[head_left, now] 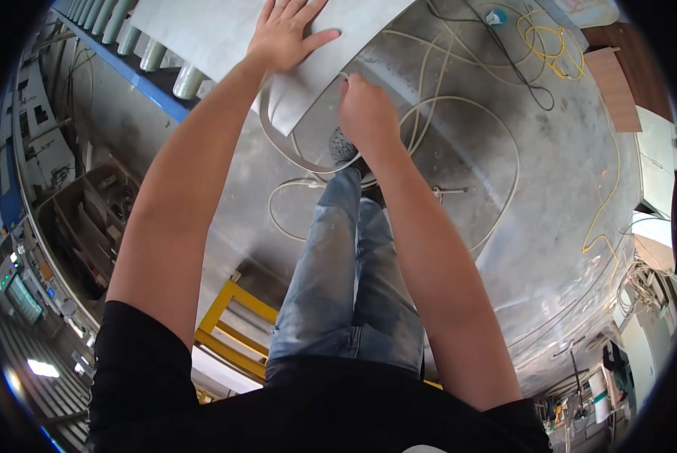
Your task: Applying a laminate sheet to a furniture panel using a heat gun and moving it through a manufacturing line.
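Note:
My left hand (pixel 284 39) lies flat with fingers spread on a pale grey board (pixel 202 34), close to its near corner. Just right of the board's edge, my right hand (pixel 368 113) is closed on a thin pale edging strip (pixel 299 160). A bit of the strip shows by its fingertips, and the strip loops down below the board's corner. Further coils of similar strip (pixel 518 151) spread over the floor around my feet. The inside of my right fist is hidden.
The board rests on a roller conveyor (pixel 189 79) with a blue rail (pixel 146 84). Below me stands a yellow metal frame (pixel 221 306). Yellow cord (pixel 561 53) and dark cable (pixel 516 72) lie on the concrete floor. Wooden panels (pixel 614 87) lean at the right; a brown bin (pixel 89 219) stands left.

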Available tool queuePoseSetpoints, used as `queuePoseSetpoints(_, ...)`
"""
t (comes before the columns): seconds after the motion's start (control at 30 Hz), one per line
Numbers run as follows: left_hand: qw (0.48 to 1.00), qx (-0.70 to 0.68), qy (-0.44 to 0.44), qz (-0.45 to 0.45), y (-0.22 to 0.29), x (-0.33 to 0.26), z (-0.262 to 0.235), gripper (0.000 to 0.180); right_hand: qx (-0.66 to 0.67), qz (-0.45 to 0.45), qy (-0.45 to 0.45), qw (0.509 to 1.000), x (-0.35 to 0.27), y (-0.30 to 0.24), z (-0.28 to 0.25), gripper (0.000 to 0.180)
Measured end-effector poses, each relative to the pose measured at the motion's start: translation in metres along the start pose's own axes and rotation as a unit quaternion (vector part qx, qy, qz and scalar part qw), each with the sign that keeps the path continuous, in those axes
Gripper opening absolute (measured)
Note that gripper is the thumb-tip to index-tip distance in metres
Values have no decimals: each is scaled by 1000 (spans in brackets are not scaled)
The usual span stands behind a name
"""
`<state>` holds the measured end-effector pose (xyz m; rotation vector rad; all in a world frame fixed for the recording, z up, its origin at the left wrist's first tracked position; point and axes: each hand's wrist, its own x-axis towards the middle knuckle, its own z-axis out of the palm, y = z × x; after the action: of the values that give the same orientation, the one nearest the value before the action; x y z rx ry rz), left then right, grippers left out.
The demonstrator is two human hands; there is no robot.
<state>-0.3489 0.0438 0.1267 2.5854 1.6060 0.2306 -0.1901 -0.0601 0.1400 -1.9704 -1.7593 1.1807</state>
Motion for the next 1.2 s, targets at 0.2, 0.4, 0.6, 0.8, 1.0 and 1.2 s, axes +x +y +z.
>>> queuePoseSetpoints(0.2, 996, -13, -86, -33, 4, 7, -9, 73, 8, 11, -4, 1000, -93, -15, 40, 18)
queuePoseSetpoints(0.4, 993, -27, -105, -44, 12, 6, -17, 74, 19, 12, -46, 999, -188, -20, 61, 10)
queuePoseSetpoints(0.6, 994, -33, -93, -38, 10, 9, -14, 75, 98, 30, -113, 988, -274, 15, 51, 17)
queuePoseSetpoints(0.8, 999, 5, 8, 32, 9, -35, -2, 82, 191, 180, 108, 959, -266, 95, -21, 21)
queuePoseSetpoints(1.0, 997, -22, -65, 34, 57, -110, -26, 72, 451, 310, 243, 801, -302, 143, -47, 17)
queuePoseSetpoints(1.2, 997, -45, -61, 11, 68, -139, -38, 60, 407, 343, 184, 827, -337, 159, -38, 15)
